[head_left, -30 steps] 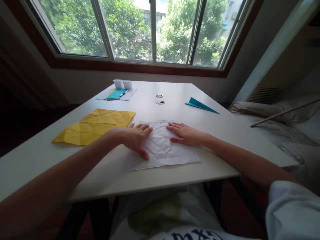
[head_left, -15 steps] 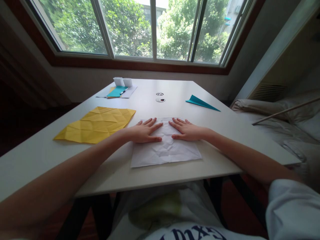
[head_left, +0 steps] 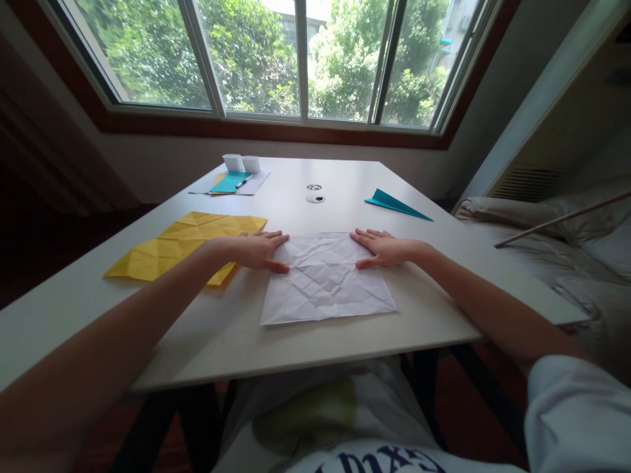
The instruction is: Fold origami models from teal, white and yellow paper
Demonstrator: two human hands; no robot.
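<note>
A creased sheet of white paper lies flat on the table in front of me, crossed by many fold lines. My left hand rests at its left edge, fingers outstretched, thumb and fingertips on the paper. On the opposite edge lies my right hand, also with fingers stretched out and touching the sheet. Neither hand grasps anything. Partly behind my left hand and forearm is a creased yellow paper sheet.
A folded teal paper plane lies at the far right of the white table. At the back left are teal paper, a pen and two small white objects. Round fittings sit mid-table.
My hands have slid apart from the middle of the white paper, the left one leftward and the right one rightward, to its side edges. More of the creased surface now shows.
</note>
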